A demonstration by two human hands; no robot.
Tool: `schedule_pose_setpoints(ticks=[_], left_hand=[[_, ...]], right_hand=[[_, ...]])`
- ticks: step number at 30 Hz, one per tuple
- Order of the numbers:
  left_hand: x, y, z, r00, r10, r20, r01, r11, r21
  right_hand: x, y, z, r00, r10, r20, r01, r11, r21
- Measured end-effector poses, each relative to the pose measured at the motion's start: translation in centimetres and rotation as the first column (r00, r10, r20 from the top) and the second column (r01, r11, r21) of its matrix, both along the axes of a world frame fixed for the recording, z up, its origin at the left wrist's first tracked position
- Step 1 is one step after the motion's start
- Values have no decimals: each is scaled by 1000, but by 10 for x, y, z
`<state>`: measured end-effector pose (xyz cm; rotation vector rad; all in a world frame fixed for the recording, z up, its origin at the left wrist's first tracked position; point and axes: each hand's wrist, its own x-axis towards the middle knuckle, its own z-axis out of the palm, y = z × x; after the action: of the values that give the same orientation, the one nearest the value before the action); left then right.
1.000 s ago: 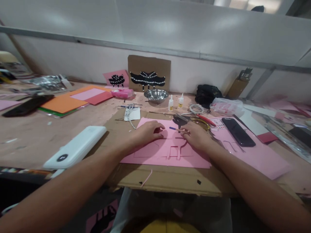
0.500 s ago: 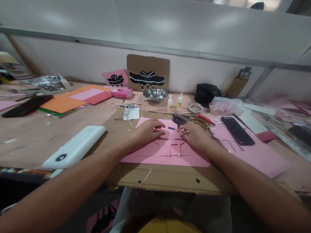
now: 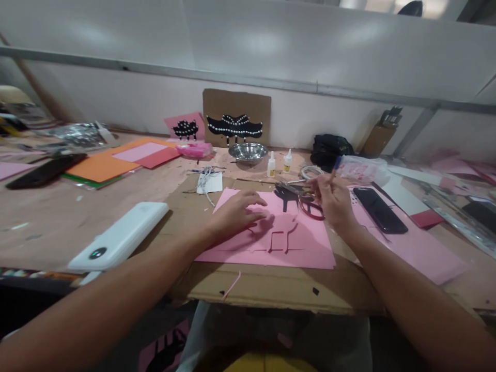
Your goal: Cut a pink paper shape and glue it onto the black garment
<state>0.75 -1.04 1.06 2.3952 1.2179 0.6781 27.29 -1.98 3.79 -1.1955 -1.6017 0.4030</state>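
Note:
A pink sheet [image 3: 232, 253] with cut lines lies on a cardboard piece [image 3: 271, 289]. Over the left part of the sheet, my left hand [image 3: 242, 212] is spread, holding nothing. My right hand [image 3: 331, 199] is raised beyond the sheet's right edge, closed around a pen [image 3: 336, 165] whose blue end points up. Scissors with red handles [image 3: 314, 212] lie just left of that hand, beside a black paper cutout [image 3: 285, 196]. Whether the fingertips touch the scissors is unclear.
A white power bank [image 3: 120, 235] lies at left, a black phone [image 3: 380, 209] at right. Behind are a metal bowl [image 3: 248, 151], two glue bottles [image 3: 271, 166] and beaded black cutouts [image 3: 234, 126] on cardboard. Orange sheets [image 3: 101, 164] lie at back left.
My right hand has lifted from the pink sheet and moved right and away, with the pen now upright in it. The scissors have shifted near it. My left hand has barely moved.

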Motion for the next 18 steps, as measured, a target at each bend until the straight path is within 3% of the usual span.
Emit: schedule_pose_setpoints(ticks=[3, 5, 7, 9, 12, 16, 18], left_hand=[[2, -5, 2, 999, -46, -11, 47, 997, 58], [4, -8, 2, 978, -187, -92, 197, 973, 121], [7, -10, 2, 921, -342, -184, 372, 914, 160], [9, -12, 2, 875, -424, -233, 465, 870, 166], [11, -13, 2, 870, -433, -235, 474, 867, 158], [12, -14, 2, 870, -446, -210, 480, 865, 150], [12, -16, 4, 876, -436, -206, 467, 874, 132]], right_hand=[[3, -1, 4, 987, -18, -157, 25, 999, 44], [5, -1, 5, 983, -28, -184, 37, 998, 45], [8, 0, 3, 980, -26, -196, 29, 999, 14], [11, 2, -1, 982, -13, -191, 13, 1000, -6], [14, 5, -6, 993, 19, -113, -15, 999, 38], [10, 4, -3, 987, -14, 160, -23, 974, 227], [6, 1, -1, 971, -23, 240, -37, 970, 241]])
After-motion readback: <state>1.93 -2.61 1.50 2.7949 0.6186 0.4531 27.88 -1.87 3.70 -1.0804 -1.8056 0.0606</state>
